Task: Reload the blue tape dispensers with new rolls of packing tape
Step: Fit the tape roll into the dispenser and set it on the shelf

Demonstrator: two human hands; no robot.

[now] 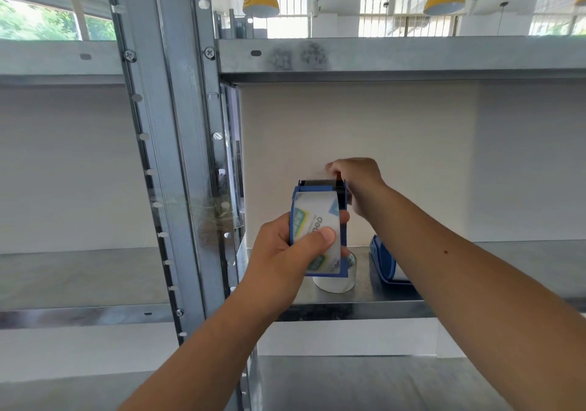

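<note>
Left hand [287,245] grips loaded dispenser [317,220], right hand [356,182] pinching its top; spare roll [336,279] behind

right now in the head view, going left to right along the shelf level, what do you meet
metal shelf post → left hand holding a blue tape dispenser → right hand at the dispenser's top → second blue dispenser lying on the shelf. The clear tape roll sits behind the held dispenser, so I left it out.

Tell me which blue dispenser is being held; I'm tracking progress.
The blue plastic tape dispenser with a labelled roll, gripped by the left hand. The other blue dispenser lies on the metal shelf.
</note>
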